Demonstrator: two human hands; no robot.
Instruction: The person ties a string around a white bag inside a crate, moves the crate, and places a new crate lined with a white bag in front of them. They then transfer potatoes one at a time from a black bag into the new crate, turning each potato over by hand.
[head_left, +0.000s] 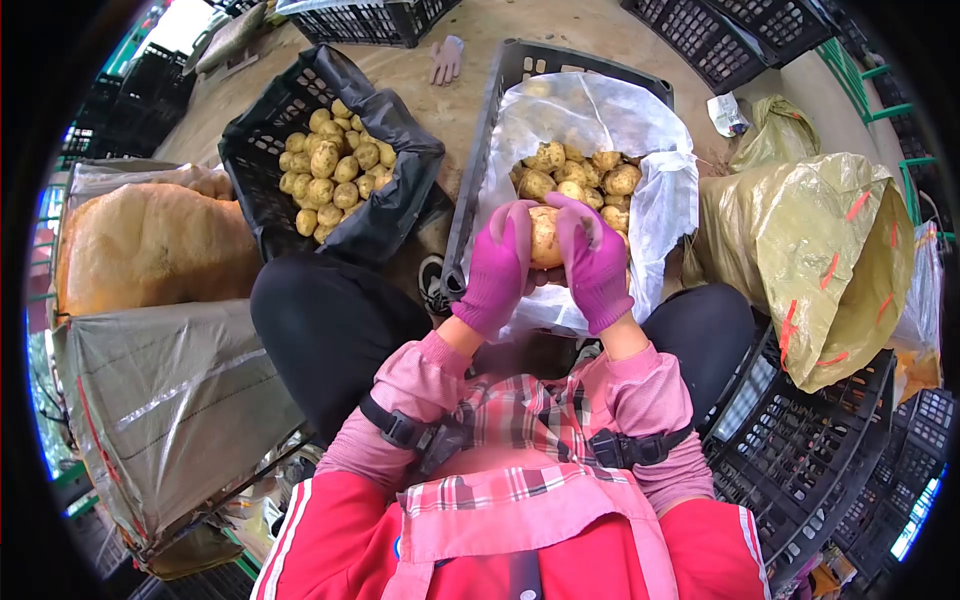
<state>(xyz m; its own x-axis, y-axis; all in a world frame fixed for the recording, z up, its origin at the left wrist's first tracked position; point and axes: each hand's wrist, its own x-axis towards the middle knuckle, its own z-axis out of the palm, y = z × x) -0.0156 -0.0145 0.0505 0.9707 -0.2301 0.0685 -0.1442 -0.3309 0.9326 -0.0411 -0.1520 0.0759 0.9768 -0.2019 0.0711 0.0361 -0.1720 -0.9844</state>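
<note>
Both hands wear purple gloves and are closed around one large potato (545, 238). The left hand (497, 262) holds it from its left side, the right hand (594, 258) from its right, with the thumbs along the upper part. The potato sits squarely between the two palms, its pale, brown-marked skin showing in the gap.

Just beyond the hands, and partly hidden by them, a pile of potatoes (585, 182) lies in a white liner (625, 110), which drapes inside a black crate (478, 150). To the left, past the knee, a second crate (255, 150) with a black liner (415, 125) holds smaller-looking potatoes (335, 165), well apart from the hands.

Farther out, an open olive sack (770, 235) with red stripes lies on the right, above black crates (800, 450). A bulging orange-tinted sack (160, 250) stands on the left, and a loose glove (446, 60) lies on the floor (445, 115) between the two potato crates' far ends.
</note>
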